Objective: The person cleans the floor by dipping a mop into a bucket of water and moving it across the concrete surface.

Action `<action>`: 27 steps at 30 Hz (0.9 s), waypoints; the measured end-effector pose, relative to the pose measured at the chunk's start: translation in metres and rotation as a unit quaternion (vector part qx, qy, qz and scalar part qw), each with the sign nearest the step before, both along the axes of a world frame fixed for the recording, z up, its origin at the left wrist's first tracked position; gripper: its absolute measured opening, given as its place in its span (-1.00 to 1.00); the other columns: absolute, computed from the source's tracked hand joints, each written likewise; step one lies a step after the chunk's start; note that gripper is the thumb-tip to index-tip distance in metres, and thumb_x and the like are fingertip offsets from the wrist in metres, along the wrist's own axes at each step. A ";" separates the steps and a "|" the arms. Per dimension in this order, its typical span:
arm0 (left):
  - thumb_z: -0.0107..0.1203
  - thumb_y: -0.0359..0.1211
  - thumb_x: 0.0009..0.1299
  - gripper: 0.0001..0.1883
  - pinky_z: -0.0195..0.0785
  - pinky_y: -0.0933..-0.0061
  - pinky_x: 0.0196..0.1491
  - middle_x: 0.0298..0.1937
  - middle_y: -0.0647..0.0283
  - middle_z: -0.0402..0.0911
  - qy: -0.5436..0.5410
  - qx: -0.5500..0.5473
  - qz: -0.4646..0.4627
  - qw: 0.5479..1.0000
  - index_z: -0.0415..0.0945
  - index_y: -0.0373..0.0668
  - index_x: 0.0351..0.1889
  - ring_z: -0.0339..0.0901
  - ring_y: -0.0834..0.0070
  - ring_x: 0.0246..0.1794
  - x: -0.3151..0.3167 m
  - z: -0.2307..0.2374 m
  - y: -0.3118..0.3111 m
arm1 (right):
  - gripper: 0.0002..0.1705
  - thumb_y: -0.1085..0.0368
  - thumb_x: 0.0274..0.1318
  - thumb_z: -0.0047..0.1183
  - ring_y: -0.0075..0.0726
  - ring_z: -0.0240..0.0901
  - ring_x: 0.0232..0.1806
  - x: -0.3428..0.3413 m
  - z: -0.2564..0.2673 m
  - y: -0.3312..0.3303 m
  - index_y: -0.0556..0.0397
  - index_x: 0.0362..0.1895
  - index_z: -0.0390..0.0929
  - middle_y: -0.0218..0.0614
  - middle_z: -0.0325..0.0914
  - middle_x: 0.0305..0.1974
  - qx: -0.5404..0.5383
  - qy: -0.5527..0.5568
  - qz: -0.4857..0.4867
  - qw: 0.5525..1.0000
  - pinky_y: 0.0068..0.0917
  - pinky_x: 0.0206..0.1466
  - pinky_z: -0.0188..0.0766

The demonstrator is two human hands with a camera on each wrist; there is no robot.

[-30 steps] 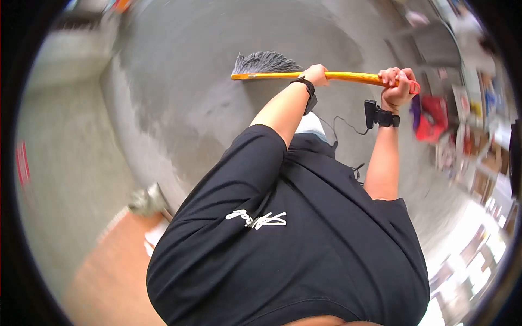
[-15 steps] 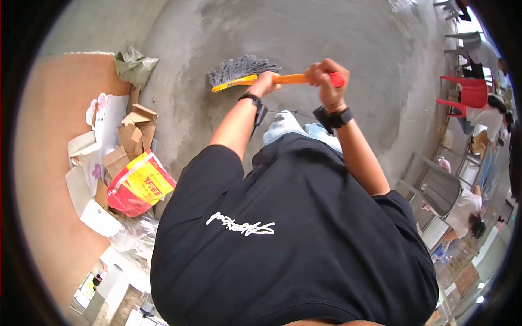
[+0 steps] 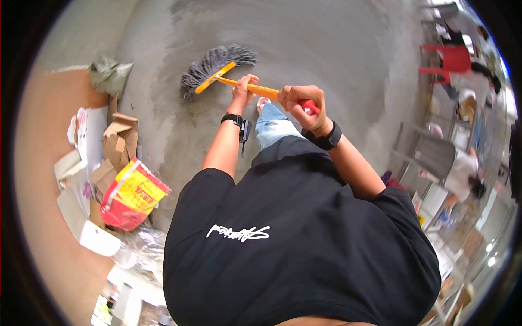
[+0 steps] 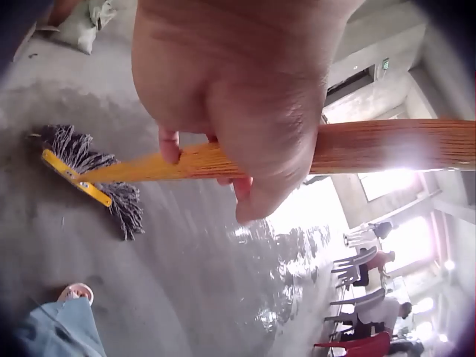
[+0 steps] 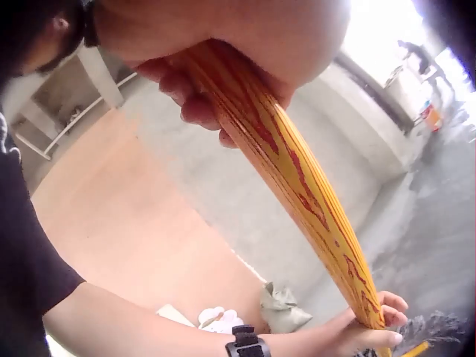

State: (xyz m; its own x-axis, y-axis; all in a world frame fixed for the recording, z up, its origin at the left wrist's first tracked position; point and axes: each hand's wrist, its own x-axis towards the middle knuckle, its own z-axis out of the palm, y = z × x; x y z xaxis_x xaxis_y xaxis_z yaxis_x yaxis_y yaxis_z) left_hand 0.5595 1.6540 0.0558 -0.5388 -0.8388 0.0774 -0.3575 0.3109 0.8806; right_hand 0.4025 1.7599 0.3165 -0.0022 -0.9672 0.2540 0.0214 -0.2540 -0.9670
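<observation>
A mop with an orange wood-grained handle spans both hands. Its grey string head, fixed to a yellow bar, lies on the wet-looking concrete floor. Lower on the handle, the left hand grips the shaft; in the left wrist view, the thumb and fingers of that hand wrap round it. The right hand holds the upper end, just by the red cap. The right wrist view has its fingers curled about the patterned shaft, which runs down to the other hand.
Cardboard pieces, a red and yellow bag and a pale green sack stand along the wall at left. Red and grey chairs, with seated people, line the right side. A sandalled foot is near the handle.
The handle has swung from nearly level to slanting down rightward in the head view. The mop head has shifted left, and the right hand has come lower and closer to the body. Both grips have stayed on.
</observation>
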 end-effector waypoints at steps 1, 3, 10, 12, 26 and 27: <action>0.14 -0.56 -0.01 -0.65 0.38 0.36 -0.21 -0.32 0.33 0.57 -0.015 -0.023 0.015 1.000 0.46 -0.02 -0.24 0.54 0.37 -0.26 -0.013 0.013 0.012 | -0.92 0.53 -0.23 -0.16 -0.43 0.22 -0.66 -0.005 0.008 0.012 0.23 -0.68 0.26 -0.28 0.26 -0.71 -0.015 -0.009 -0.034 0.999 -0.56 -0.50 0.27; 0.12 -0.62 -0.03 -0.65 0.39 0.45 -0.21 -0.33 0.28 0.56 -0.026 -0.064 0.006 0.998 0.47 -0.09 -0.25 0.53 0.40 -0.28 -0.043 0.037 0.024 | -0.91 0.54 -0.23 -0.17 -0.42 0.20 -0.66 -0.023 0.016 0.036 0.23 -0.68 0.25 -0.28 0.24 -0.72 -0.044 -0.030 -0.073 0.996 -0.55 -0.49 0.28; 0.04 -0.56 0.09 -0.83 0.35 0.36 -0.24 -0.46 0.25 0.56 0.043 -0.056 -0.176 0.982 0.53 -0.12 -0.37 0.53 0.29 -0.38 -0.134 0.066 0.109 | -0.83 0.45 -0.25 -0.14 -0.45 0.11 -0.70 -0.068 0.032 0.167 0.17 -0.74 0.18 -0.32 0.16 -0.75 -0.094 -0.061 -0.252 0.961 -0.58 -0.59 0.13; 0.08 -0.55 0.11 -0.80 0.37 0.42 -0.20 -0.41 0.22 0.57 0.059 0.000 -0.239 0.969 0.53 -0.12 -0.30 0.54 0.32 -0.35 -0.160 0.069 0.156 | -0.83 0.45 -0.25 -0.13 -0.40 0.14 -0.72 -0.079 0.028 0.224 0.16 -0.75 0.18 -0.30 0.18 -0.76 -0.099 -0.036 -0.278 0.955 -0.57 -0.59 0.15; 0.20 -0.40 -0.04 -0.82 0.35 0.27 -0.27 -0.42 0.10 0.54 -0.042 -0.103 -0.794 0.598 0.51 -0.14 -0.44 0.52 0.14 -0.31 -0.286 0.028 0.413 | -0.91 0.46 -0.30 -0.10 -0.38 0.26 -0.68 0.009 0.014 0.449 0.13 -0.71 0.27 -0.31 0.29 -0.72 -0.119 0.042 -0.708 0.695 -0.50 -0.55 0.25; 0.21 -0.38 -0.02 -0.80 0.35 0.25 -0.26 -0.40 0.11 0.56 -0.064 -0.093 -0.811 0.574 0.53 -0.12 -0.40 0.52 0.13 -0.31 -0.287 0.024 0.434 | -0.90 0.45 -0.25 -0.10 -0.39 0.26 -0.67 0.016 0.011 0.458 0.13 -0.70 0.28 -0.32 0.29 -0.72 -0.129 0.040 -0.748 0.649 -0.48 -0.55 0.25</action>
